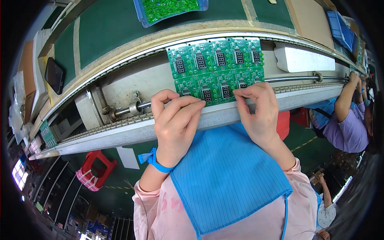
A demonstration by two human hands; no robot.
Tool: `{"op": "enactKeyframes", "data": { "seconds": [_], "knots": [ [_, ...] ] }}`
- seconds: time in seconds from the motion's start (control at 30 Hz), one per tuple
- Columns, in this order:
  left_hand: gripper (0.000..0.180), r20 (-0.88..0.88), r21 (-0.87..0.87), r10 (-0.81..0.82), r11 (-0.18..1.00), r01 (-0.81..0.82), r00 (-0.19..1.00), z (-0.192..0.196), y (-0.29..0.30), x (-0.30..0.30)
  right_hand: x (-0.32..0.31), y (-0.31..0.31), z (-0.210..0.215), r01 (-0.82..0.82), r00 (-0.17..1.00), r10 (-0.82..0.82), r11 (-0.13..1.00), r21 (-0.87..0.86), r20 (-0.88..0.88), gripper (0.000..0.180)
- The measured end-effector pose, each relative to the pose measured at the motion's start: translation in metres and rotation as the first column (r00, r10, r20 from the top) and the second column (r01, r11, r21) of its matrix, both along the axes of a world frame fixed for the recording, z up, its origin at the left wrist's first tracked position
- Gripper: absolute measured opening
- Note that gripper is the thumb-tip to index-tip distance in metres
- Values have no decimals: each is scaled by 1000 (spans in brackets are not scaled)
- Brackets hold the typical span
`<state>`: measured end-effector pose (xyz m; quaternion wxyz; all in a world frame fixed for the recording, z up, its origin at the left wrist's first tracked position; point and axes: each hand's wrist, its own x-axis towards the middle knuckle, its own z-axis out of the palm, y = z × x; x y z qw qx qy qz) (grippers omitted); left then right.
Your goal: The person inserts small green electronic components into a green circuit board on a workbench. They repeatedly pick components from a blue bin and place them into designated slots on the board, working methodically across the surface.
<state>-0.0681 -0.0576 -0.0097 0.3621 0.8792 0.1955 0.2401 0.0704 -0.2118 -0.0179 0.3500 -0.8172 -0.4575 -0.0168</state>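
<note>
A green circuit board panel [218, 66], made of several small boards with black display parts, lies across the conveyor rails in front of me. My left hand [175, 122] rests at the panel's near left corner, fingers curled on its edge. My right hand [260, 110] pinches the near right edge of the panel with fingertips together. A blue wrist strap circles my left wrist [158, 163]. A blue apron [228, 176] covers my lap under both forearms.
A blue tray of small green parts [170, 9] sits on the green belt beyond the conveyor. A white foam block [304, 59] lies right of the panel. A black phone [54, 75] is far left. A red stool [96, 170] stands below. Another person in purple [348, 124] works at the right.
</note>
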Motion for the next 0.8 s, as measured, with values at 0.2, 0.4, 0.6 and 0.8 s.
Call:
{"op": "enactKeyframes", "data": {
  "seconds": [0.2, 0.4, 0.6, 0.8],
  "knots": [
    [19, -6, 3, -14, 1000, 14, 1000, -1, -3, 0, 4, 0, 1, -12, 999, 12, 1000, -5, -43, 33],
    [22, -14, 0, -28, 1000, 28, 1000, -1, -6, 1, -4, -4, 3, 37, 995, -44, 996, -77, -89, 38],
    [24, 5, 12, -28, 1000, 28, 1000, -4, -6, 1, -8, -5, 0, 67, 986, -76, 995, -70, -148, 40],
    [22, 0, -32, 15, 999, -15, 1000, 0, -8, 2, -7, 3, 4, 94, 991, -98, 994, -54, -91, 28]
  ]
}}
